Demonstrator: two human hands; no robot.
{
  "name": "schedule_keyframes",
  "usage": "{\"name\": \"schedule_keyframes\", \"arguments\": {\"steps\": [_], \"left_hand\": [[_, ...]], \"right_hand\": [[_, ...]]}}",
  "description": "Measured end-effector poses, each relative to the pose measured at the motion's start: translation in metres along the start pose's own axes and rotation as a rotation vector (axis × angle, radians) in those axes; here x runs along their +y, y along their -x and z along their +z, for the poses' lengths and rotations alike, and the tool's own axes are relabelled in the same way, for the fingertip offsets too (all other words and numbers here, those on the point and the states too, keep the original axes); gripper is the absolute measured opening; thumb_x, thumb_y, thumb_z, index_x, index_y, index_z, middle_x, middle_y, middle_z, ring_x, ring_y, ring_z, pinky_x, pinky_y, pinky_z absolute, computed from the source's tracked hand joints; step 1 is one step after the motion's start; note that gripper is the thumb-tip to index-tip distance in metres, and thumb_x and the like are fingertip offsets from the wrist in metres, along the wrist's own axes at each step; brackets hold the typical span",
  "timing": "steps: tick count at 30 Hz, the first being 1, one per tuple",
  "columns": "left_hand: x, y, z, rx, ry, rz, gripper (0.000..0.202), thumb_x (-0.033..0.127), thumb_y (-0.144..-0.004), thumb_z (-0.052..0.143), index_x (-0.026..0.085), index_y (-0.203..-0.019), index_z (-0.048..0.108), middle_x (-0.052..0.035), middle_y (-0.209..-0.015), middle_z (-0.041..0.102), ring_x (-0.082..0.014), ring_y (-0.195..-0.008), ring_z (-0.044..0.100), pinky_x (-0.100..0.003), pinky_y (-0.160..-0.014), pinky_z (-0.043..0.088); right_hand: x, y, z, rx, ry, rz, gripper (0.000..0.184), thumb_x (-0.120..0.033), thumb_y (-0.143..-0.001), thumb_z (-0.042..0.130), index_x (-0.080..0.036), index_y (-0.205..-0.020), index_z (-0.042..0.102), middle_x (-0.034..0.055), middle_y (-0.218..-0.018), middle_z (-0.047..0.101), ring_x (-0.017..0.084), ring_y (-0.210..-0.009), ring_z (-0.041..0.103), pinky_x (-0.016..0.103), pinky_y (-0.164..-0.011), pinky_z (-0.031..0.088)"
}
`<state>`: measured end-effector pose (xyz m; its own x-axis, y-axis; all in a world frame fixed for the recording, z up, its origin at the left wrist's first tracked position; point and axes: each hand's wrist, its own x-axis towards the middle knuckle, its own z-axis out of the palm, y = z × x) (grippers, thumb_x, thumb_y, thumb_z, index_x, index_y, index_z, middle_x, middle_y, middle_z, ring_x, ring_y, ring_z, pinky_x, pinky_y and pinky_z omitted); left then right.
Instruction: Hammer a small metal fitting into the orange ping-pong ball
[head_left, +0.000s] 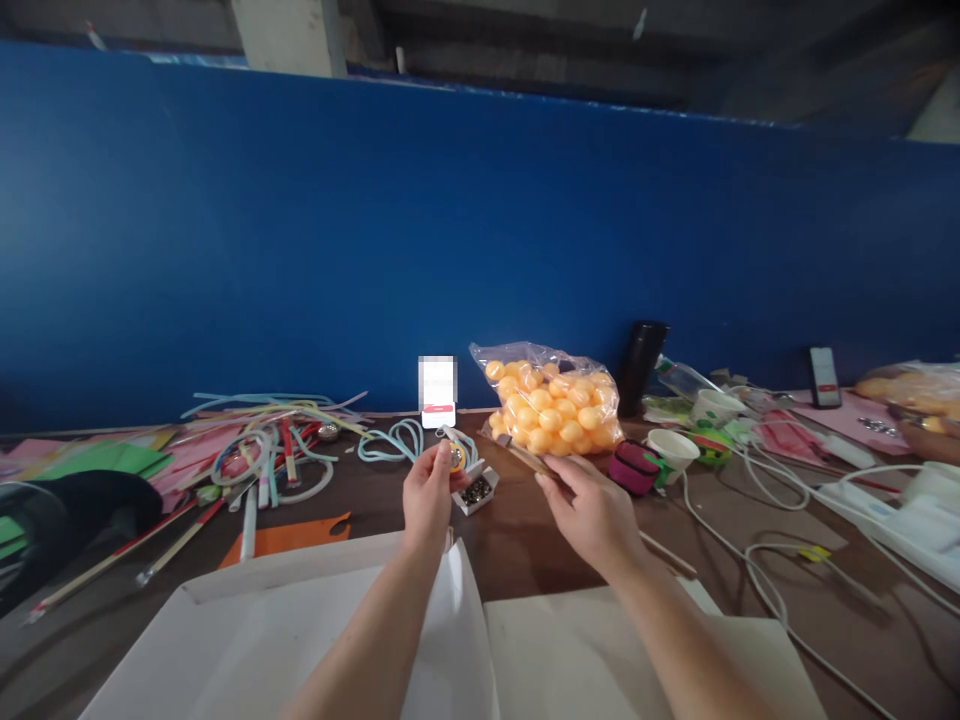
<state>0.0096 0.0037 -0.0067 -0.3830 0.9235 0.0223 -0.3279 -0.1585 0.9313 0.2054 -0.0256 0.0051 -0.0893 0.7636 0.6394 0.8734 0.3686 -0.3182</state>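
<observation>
My left hand [426, 500] is closed on a small round orange-rimmed piece [457, 459] with a shiny, metallic-looking middle; its exact kind is unclear. Just below it stands a small white box [480, 502] holding many small dark metal bits. To the right, my right hand [589, 508] grips a thin wooden stick [528, 458] with a darker tip that points up and left. Behind the stick lies a clear plastic bag [517, 352] full of orange balls [551, 418]. The stick's tip is apart from the left hand.
White paper sheets [300, 640] lie under my forearms. A phone [439, 392] stands at the back. Leftward are tubes [255, 455], coloured paper [112, 458] and an orange sheet [292, 540]. Rightward are a purple pouch [634, 468], a paper cup [673, 449], a black bottle [643, 368] and cables [750, 560].
</observation>
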Motion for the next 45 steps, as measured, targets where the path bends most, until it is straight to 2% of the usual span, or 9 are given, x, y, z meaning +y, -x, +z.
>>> {"name": "schedule_keyframes", "arguments": {"steps": [6,12,20,23,26,29,36,41,45], "left_hand": [[-0.001,-0.001,0.0,0.012,-0.011,0.024,0.052,0.059,-0.066,0.068,0.013,-0.091,0.068,-0.0028,-0.072,0.063,-0.0144,-0.062,0.061,-0.031,-0.064,0.054],[-0.004,-0.003,-0.001,0.002,-0.026,0.038,0.052,0.059,-0.066,0.068,0.013,-0.091,0.068,-0.0029,-0.071,0.063,-0.0142,-0.061,0.06,-0.031,-0.065,0.054],[-0.003,-0.002,-0.001,0.01,-0.016,0.035,0.05,0.056,-0.065,0.071,0.013,-0.091,0.067,-0.0026,-0.072,0.062,-0.0155,-0.065,0.061,-0.031,-0.065,0.055],[-0.003,-0.002,-0.001,0.009,-0.021,0.032,0.051,0.057,-0.065,0.07,0.013,-0.091,0.067,-0.0022,-0.071,0.062,-0.015,-0.063,0.06,-0.031,-0.064,0.054],[-0.004,-0.002,0.001,0.009,-0.025,0.035,0.053,0.06,-0.066,0.067,0.013,-0.09,0.067,-0.0017,-0.069,0.061,-0.0141,-0.06,0.059,-0.03,-0.063,0.054],[-0.004,0.0,0.001,0.016,-0.032,0.045,0.053,0.061,-0.067,0.066,0.013,-0.09,0.067,-0.0018,-0.069,0.061,-0.014,-0.06,0.059,-0.03,-0.062,0.054],[-0.008,0.0,-0.002,0.032,-0.06,0.111,0.052,0.059,-0.071,0.064,0.013,-0.096,0.067,-0.0042,-0.076,0.064,-0.015,-0.063,0.061,-0.03,-0.061,0.054],[-0.01,-0.001,-0.002,0.01,-0.035,0.111,0.048,0.056,-0.073,0.063,0.015,-0.097,0.067,-0.0047,-0.081,0.066,-0.0163,-0.066,0.063,-0.03,-0.061,0.054],[-0.011,-0.001,-0.002,-0.007,-0.025,0.105,0.046,0.054,-0.075,0.062,0.015,-0.098,0.067,-0.0053,-0.083,0.068,-0.0163,-0.064,0.064,-0.029,-0.06,0.053]], "right_hand": [[0.021,-0.01,-0.012,-0.415,0.277,0.252,0.025,-0.03,-0.085,0.054,-0.029,-0.106,0.067,0.0033,-0.103,0.07,0.024,-0.088,0.067,0.029,-0.064,0.043],[0.027,-0.008,-0.014,-0.557,0.268,0.251,0.023,-0.024,-0.079,0.058,-0.028,-0.098,0.069,0.0051,-0.099,0.071,0.025,-0.089,0.067,0.029,-0.063,0.039],[0.023,-0.005,-0.009,-0.633,0.228,0.213,0.017,-0.031,-0.08,0.061,-0.024,-0.093,0.069,0.0062,-0.097,0.072,0.025,-0.091,0.066,0.028,-0.066,0.041],[0.019,-0.006,-0.005,-0.56,0.169,0.216,0.021,-0.036,-0.086,0.055,-0.024,-0.098,0.068,0.0063,-0.102,0.071,0.023,-0.093,0.066,0.027,-0.07,0.042],[0.007,-0.005,0.001,-0.432,0.052,0.182,0.02,-0.032,-0.089,0.052,-0.026,-0.1,0.067,0.0033,-0.104,0.07,0.02,-0.095,0.065,0.025,-0.075,0.043],[-0.012,-0.006,0.007,-0.388,0.008,0.13,0.019,-0.028,-0.09,0.05,-0.026,-0.098,0.067,0.0015,-0.102,0.071,0.018,-0.091,0.066,0.024,-0.074,0.043],[-0.057,-0.029,0.024,-0.55,0.052,0.014,0.02,-0.029,-0.086,0.053,-0.028,-0.092,0.072,0.003,-0.094,0.073,0.021,-0.089,0.067,0.026,-0.069,0.043],[-0.07,-0.045,0.05,-0.616,0.099,0.043,0.024,-0.034,-0.087,0.051,-0.024,-0.086,0.073,0.0081,-0.088,0.075,0.025,-0.085,0.069,0.03,-0.068,0.046],[-0.075,-0.046,0.065,-0.644,0.123,0.082,0.02,-0.027,-0.084,0.053,-0.024,-0.086,0.073,0.009,-0.092,0.075,0.025,-0.084,0.07,0.03,-0.068,0.047]]}}
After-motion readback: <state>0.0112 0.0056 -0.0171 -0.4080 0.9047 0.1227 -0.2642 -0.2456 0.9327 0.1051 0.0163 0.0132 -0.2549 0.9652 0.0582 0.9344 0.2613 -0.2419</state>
